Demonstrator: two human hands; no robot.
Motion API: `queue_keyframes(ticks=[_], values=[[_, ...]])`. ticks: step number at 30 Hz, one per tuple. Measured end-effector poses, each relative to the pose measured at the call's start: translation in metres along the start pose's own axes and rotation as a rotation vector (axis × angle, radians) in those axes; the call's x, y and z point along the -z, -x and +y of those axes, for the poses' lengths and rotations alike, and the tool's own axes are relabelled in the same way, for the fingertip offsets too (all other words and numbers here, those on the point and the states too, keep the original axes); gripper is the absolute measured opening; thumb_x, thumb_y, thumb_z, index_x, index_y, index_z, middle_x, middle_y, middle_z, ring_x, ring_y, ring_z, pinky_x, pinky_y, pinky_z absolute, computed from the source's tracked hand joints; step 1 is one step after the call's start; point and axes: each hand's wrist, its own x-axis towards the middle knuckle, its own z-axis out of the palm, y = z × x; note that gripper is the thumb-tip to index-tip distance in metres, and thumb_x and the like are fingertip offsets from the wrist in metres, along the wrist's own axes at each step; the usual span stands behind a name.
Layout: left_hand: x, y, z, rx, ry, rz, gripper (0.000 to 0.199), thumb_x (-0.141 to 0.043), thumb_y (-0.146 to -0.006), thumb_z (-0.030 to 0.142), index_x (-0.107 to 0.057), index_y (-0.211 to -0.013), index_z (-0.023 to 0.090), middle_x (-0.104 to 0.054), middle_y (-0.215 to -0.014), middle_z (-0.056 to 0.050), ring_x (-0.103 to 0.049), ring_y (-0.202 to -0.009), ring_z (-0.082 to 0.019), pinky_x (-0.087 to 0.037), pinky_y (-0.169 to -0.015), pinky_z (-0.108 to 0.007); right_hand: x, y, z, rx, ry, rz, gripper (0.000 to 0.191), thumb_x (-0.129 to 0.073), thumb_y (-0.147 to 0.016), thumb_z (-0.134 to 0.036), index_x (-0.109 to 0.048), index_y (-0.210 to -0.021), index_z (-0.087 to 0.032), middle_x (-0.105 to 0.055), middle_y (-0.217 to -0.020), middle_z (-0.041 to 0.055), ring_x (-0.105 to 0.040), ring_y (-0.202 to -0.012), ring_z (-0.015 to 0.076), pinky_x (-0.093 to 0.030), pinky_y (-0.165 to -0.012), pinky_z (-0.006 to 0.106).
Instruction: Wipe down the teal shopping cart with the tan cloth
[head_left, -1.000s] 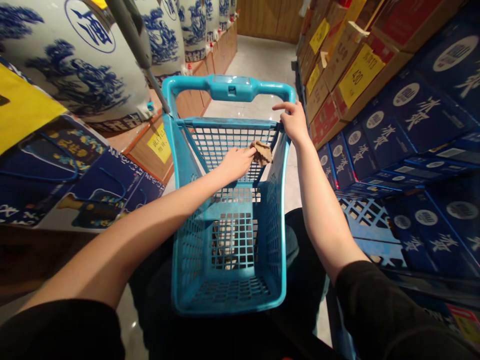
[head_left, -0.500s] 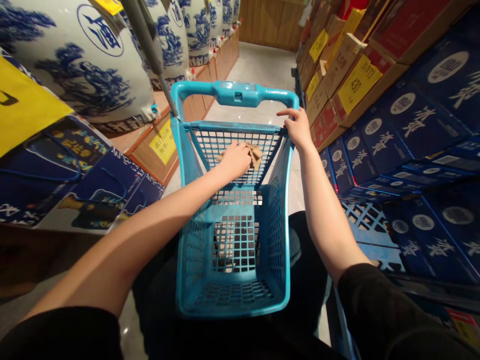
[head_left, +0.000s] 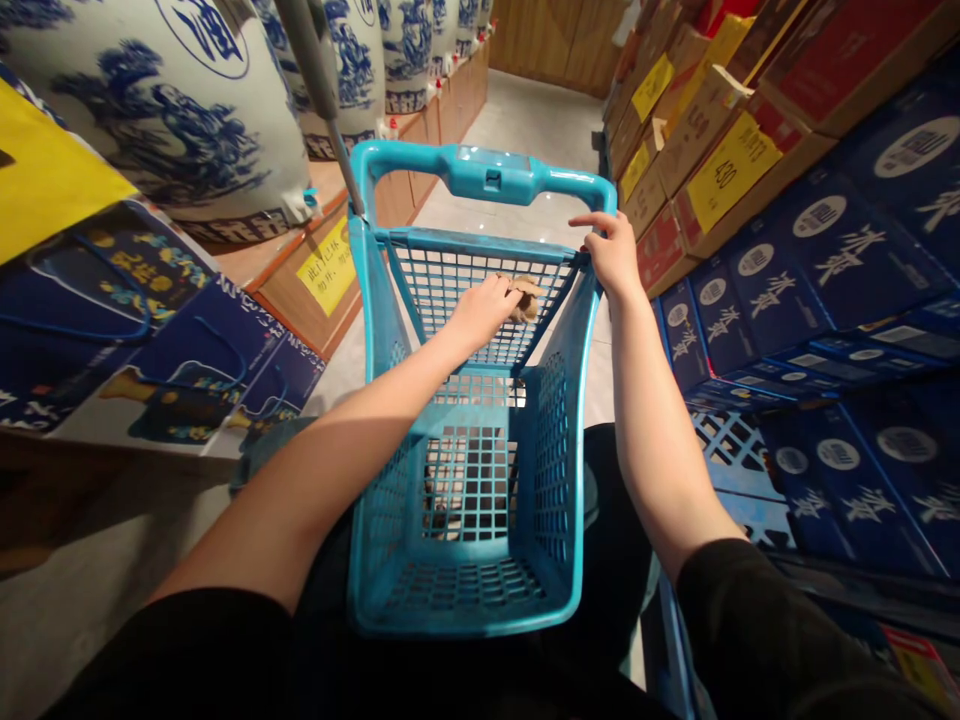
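Note:
A turquoise plastic shopping basket (head_left: 583,420) with grid walls stands in front of me, between my legs. My left hand (head_left: 486,308) is closed on a crumpled brown cloth (head_left: 527,296) and presses it against the slanted grid panel (head_left: 435,290) below the handle. My right hand (head_left: 613,255) grips the basket's right upper corner, its index finger stretched out over the rim. The thick handle bar (head_left: 491,178) runs across the top, and a grey telescopic rod (head_left: 330,100) rises from the left corner. Inside, the basket holds nothing that I can see.
Large blue-and-white porcelain jars (head_left: 165,130) line wooden stands on the left, with dark blue gift bags (head_left: 180,370) before them. Stacked blue boxes (head_left: 832,240) and cardboard cartons (head_left: 697,130) with yellow price signs wall in the right. A tiled aisle (head_left: 540,110) leads away.
My left hand has slid the cloth to the right and slightly up the grid panel. The basket's top has shifted slightly right and up in view, with my right hand staying on its corner.

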Motion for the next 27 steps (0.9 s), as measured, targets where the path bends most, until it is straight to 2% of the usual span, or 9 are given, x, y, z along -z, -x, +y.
queue_keyframes(ticks=[4,7,10,13,17,19,23,27], values=[[0.024,-0.001,-0.002,0.202,0.074,0.078,0.033,-0.049,-0.116,0.006,-0.072,-0.140,0.008,-0.072,-0.141,-0.024,-0.067,-0.139,-0.038,-0.066,-0.106,-0.046,-0.003,-0.003,0.012,0.023,0.012,-0.003,0.033,-0.058,-0.097,-0.023,-0.080,-0.121,-0.025,-0.063,-0.124,0.0087,-0.065,-0.129,0.0315,-0.054,-0.129,0.067],[0.035,0.001,0.000,0.304,0.085,-0.030,0.035,-0.053,-0.114,0.005,-0.073,-0.143,0.006,-0.072,-0.144,-0.026,-0.068,-0.142,-0.041,-0.067,-0.109,-0.051,-0.003,-0.003,0.012,0.020,0.011,-0.002,0.035,-0.055,-0.098,-0.022,-0.081,-0.122,-0.024,-0.062,-0.124,0.0095,-0.065,-0.128,0.0306,-0.055,-0.129,0.066],[0.032,0.004,0.006,0.264,0.088,-0.142,0.037,-0.053,-0.113,0.003,-0.074,-0.144,0.004,-0.075,-0.141,-0.028,-0.072,-0.139,-0.041,-0.067,-0.109,-0.051,-0.003,-0.003,0.009,0.005,0.046,0.001,0.035,-0.055,-0.099,-0.023,-0.081,-0.122,-0.024,-0.061,-0.126,0.0105,-0.065,-0.129,0.0318,-0.055,-0.128,0.066],[0.021,0.009,0.011,0.210,0.082,-0.260,0.040,-0.050,-0.114,0.002,-0.073,-0.147,0.003,-0.074,-0.145,-0.031,-0.072,-0.143,-0.040,-0.066,-0.108,-0.048,-0.002,-0.003,0.008,-0.010,0.034,0.007,0.033,-0.056,-0.098,-0.023,-0.081,-0.120,-0.023,-0.060,-0.123,0.0100,-0.065,-0.126,0.0321,-0.058,-0.124,0.067],[0.006,0.015,0.015,0.158,0.102,-0.395,0.031,-0.060,-0.111,-0.001,-0.085,-0.125,0.009,-0.084,-0.130,-0.023,-0.081,-0.129,-0.033,-0.064,-0.101,-0.036,-0.002,-0.003,0.010,-0.013,0.007,-0.009,0.034,-0.056,-0.096,-0.023,-0.080,-0.120,-0.023,-0.060,-0.118,0.0084,-0.065,-0.122,0.0299,-0.061,-0.121,0.065],[0.005,0.016,0.014,0.162,0.114,-0.397,0.028,-0.065,-0.108,-0.001,-0.088,-0.118,0.013,-0.087,-0.122,-0.019,-0.084,-0.122,-0.031,-0.063,-0.098,-0.033,-0.002,-0.003,0.011,-0.007,0.003,-0.016,0.035,-0.056,-0.095,-0.023,-0.080,-0.120,-0.024,-0.060,-0.117,0.0083,-0.065,-0.122,0.0297,-0.061,-0.121,0.065],[0.015,0.013,0.004,0.219,0.113,-0.352,0.027,-0.076,-0.103,0.007,-0.088,-0.126,0.015,-0.087,-0.127,-0.019,-0.083,-0.124,-0.037,-0.064,-0.096,-0.037,-0.003,-0.003,0.012,-0.020,-0.017,-0.009,0.038,-0.054,-0.091,-0.020,-0.081,-0.118,-0.024,-0.061,-0.122,0.0098,-0.065,-0.126,0.0309,-0.060,-0.123,0.067],[0.033,0.013,-0.011,0.355,0.130,-0.247,0.028,-0.070,-0.107,0.018,-0.087,-0.130,0.015,-0.085,-0.129,-0.019,-0.081,-0.126,-0.040,-0.064,-0.100,-0.043,-0.003,-0.004,0.011,-0.019,-0.016,-0.026,0.039,-0.054,-0.092,-0.020,-0.080,-0.120,-0.024,-0.060,-0.125,0.0105,-0.064,-0.130,0.0323,-0.058,-0.125,0.070]])
